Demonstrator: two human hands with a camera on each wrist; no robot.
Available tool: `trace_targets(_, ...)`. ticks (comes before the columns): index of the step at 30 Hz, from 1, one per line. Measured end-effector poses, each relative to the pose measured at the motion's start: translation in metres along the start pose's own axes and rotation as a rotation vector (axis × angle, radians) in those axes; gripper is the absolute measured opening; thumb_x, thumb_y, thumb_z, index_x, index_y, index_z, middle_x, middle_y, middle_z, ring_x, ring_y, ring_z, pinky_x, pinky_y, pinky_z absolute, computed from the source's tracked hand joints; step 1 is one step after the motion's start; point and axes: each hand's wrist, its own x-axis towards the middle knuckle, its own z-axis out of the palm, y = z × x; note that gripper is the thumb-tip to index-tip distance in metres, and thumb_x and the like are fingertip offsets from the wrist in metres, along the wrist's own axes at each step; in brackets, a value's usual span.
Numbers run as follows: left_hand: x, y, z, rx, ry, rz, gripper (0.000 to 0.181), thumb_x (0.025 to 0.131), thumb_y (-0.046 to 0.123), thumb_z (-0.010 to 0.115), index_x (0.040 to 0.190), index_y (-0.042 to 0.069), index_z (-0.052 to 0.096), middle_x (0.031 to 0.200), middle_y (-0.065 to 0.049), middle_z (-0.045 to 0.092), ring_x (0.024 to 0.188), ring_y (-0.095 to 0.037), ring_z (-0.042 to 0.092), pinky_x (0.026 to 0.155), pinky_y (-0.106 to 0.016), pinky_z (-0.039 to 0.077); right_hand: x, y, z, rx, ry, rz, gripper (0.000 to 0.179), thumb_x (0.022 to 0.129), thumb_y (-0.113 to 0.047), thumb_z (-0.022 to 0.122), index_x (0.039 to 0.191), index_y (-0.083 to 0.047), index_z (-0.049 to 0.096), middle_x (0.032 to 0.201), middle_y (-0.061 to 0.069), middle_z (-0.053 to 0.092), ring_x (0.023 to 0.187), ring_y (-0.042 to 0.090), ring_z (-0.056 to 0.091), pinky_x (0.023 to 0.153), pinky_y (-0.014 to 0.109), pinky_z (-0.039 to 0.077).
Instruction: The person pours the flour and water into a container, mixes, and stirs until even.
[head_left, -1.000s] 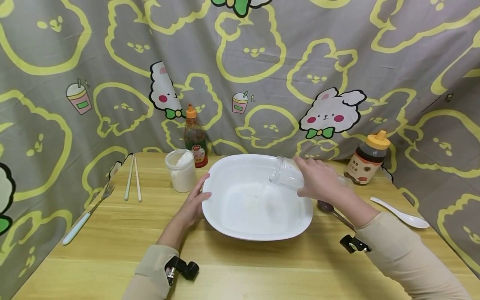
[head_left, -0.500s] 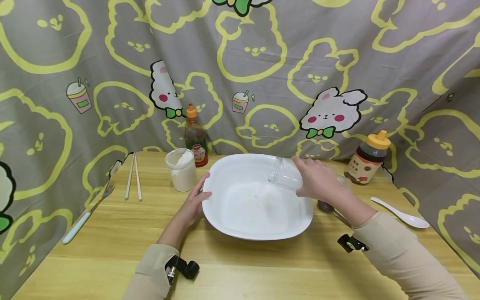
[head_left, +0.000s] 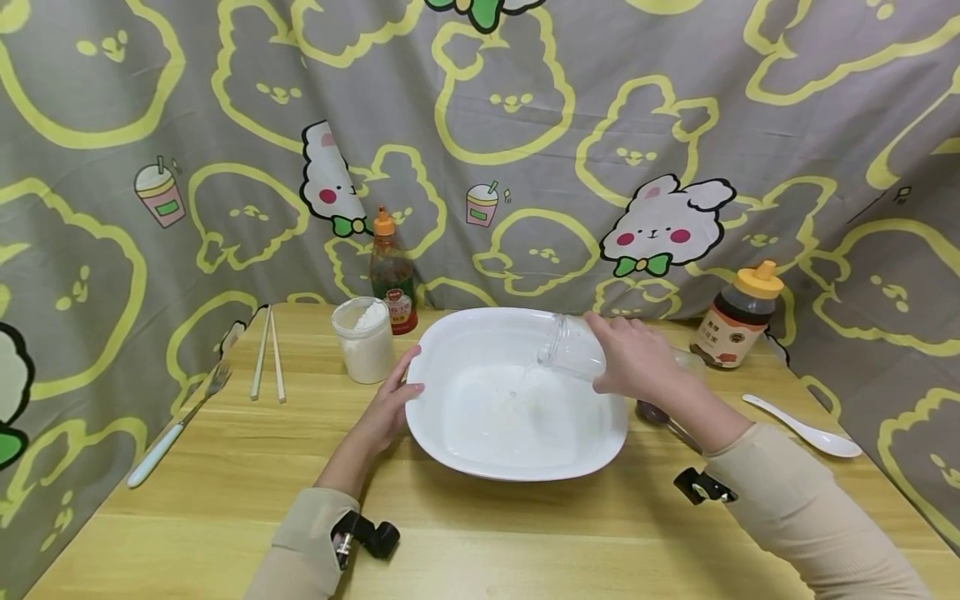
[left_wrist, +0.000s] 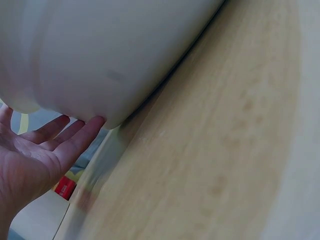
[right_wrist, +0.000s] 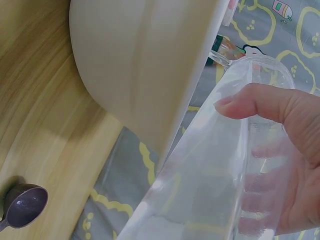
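Note:
A large white basin [head_left: 517, 462] stands on the table in the head view, with a little clear liquid and small pale bits at its bottom. My left hand [head_left: 386, 408] holds its left side, thumb over the rim; in the left wrist view the fingertips [left_wrist: 95, 121] touch the outer wall. My right hand [head_left: 637, 358] grips a clear glass jar [head_left: 573, 346], tipped sideways with its mouth over the basin's right part. A thin clear stream seems to fall from the mouth. In the right wrist view clear liquid shows inside the jar, and my thumb and fingers wrap it.
Left of the basin are an open jar of white powder [head_left: 365, 350], a sauce bottle [head_left: 393, 279], chopsticks [head_left: 277, 358] and a fork [head_left: 176, 429]. At right stand a yellow-capped bottle [head_left: 735, 321], a white spoon [head_left: 806, 427] and a dark scoop [right_wrist: 27, 205]; my right forearm partly hides a clear object [head_left: 690, 362].
Both hands keep nearly the same place. The jar stays tipped over the basin, and the liquid's ripples and pale bits at the bottom have shifted slightly.

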Motion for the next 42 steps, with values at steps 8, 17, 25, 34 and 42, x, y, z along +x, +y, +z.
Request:
trace_targets(8, 0.0006, -0.0019, 0.0001, 0.001, 0.013, 0.005, 0.061, 0.083, 0.012, 0.047, 0.136, 0.027, 0.021, 0.133, -0.012, 0.027, 0.098, -0.022, 0.049, 0.074, -0.037, 0.046, -0.0012, 0.0007, -0.0016, -0.017, 0.01, 0.001, 0.086, 0.054, -0.027, 0.076, 0.127, -0.008, 0.035, 0.1, 0.021, 0.051, 0.085, 0.035, 0.048, 0.062, 0.047, 0.042)
trace_targets(17, -0.0001, -0.002, 0.0004, -0.002, -0.003, 0.016, 0.062, 0.083, 0.012, 0.047, 0.137, 0.026, 0.019, 0.134, -0.014, 0.026, 0.105, -0.029, 0.043, 0.076, -0.038, 0.045, -0.0009, 0.0007, -0.002, -0.032, 0.001, 0.003, 0.086, 0.054, -0.028, 0.076, 0.127, -0.008, 0.036, 0.1, 0.021, 0.051, 0.084, 0.034, 0.048, 0.062, 0.046, 0.043)
trace_targets(25, -0.0002, -0.0015, -0.0001, 0.006, -0.006, 0.016, 0.063, 0.082, 0.012, 0.047, 0.137, 0.026, 0.019, 0.135, -0.011, 0.024, 0.1, -0.022, 0.048, 0.076, -0.038, 0.045, -0.0005, 0.0009, -0.0009, -0.039, 0.009, -0.006, 0.086, 0.053, -0.029, 0.076, 0.127, -0.008, 0.036, 0.101, 0.022, 0.051, 0.085, 0.035, 0.048, 0.062, 0.047, 0.043)
trace_targets(34, -0.0002, 0.0011, 0.0001, 0.007, -0.011, -0.001, 0.063, 0.083, 0.011, 0.046, 0.138, 0.024, 0.018, 0.136, -0.013, 0.022, 0.102, -0.024, 0.046, 0.076, -0.037, 0.045, -0.001, 0.0003, -0.001, -0.033, 0.005, -0.005, 0.086, 0.054, -0.028, 0.076, 0.127, -0.008, 0.035, 0.102, 0.022, 0.051, 0.086, 0.035, 0.047, 0.064, 0.048, 0.042)
trace_targets(42, -0.0003, 0.001, -0.0001, -0.005, -0.011, -0.005, 0.063, 0.083, 0.011, 0.046, 0.138, 0.025, 0.018, 0.138, -0.012, 0.02, 0.113, -0.037, 0.034, 0.077, -0.038, 0.045, -0.0012, 0.0003, -0.0014, -0.033, 0.009, -0.011, 0.086, 0.053, -0.028, 0.076, 0.126, -0.008, 0.036, 0.101, 0.022, 0.051, 0.085, 0.035, 0.047, 0.063, 0.048, 0.042)
